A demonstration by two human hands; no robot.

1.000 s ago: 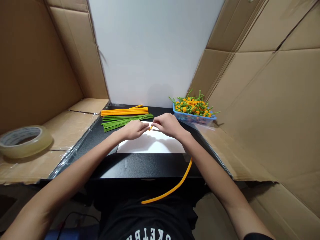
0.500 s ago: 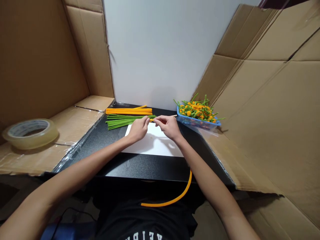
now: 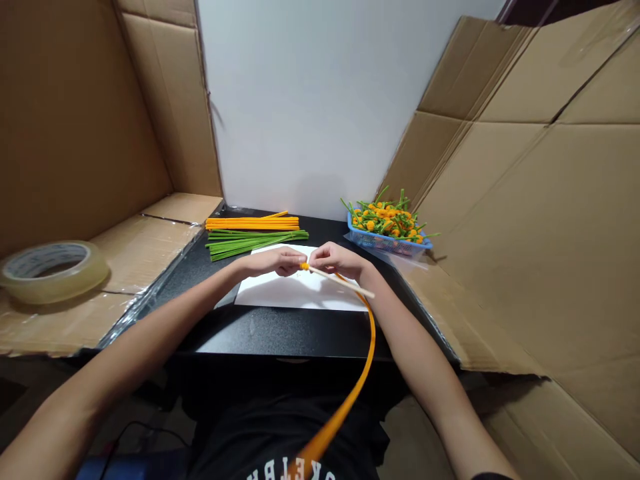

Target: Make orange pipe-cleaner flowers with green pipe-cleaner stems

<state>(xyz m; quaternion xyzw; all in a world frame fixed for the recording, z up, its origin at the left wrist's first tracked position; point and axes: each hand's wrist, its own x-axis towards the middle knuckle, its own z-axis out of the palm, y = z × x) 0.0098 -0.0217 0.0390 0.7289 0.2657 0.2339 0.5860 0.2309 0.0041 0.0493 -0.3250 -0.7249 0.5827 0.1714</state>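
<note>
Over the white sheet [image 3: 260,291], my left hand [image 3: 278,261] is closed, its thumb and fingers pinching a small orange coil [image 3: 305,266] at one end of a thin pale stick [image 3: 345,284]. Close beside it my right hand [image 3: 337,259] is also closed, its fingertips on an orange pipe cleaner [image 3: 371,340] near the coil. From under the right hand this pipe cleaner curves down toward my shirt, its near end blurred. The stick slants down to the right. Whether the right fingers also grip the stick is hard to see.
Orange pipe cleaners [image 3: 253,224] and green pipe cleaners [image 3: 250,241] lie at the back left. A blue basket [image 3: 390,245] of orange-and-green pieces stands at the back right. A roll of clear tape [image 3: 55,287] rests on the cardboard [image 3: 130,257]. Cardboard walls flank both sides.
Both hands have come nearer to me. The stick has swung from pointing right to slanting down right, and the loose pipe cleaner has swung out toward the camera.
</note>
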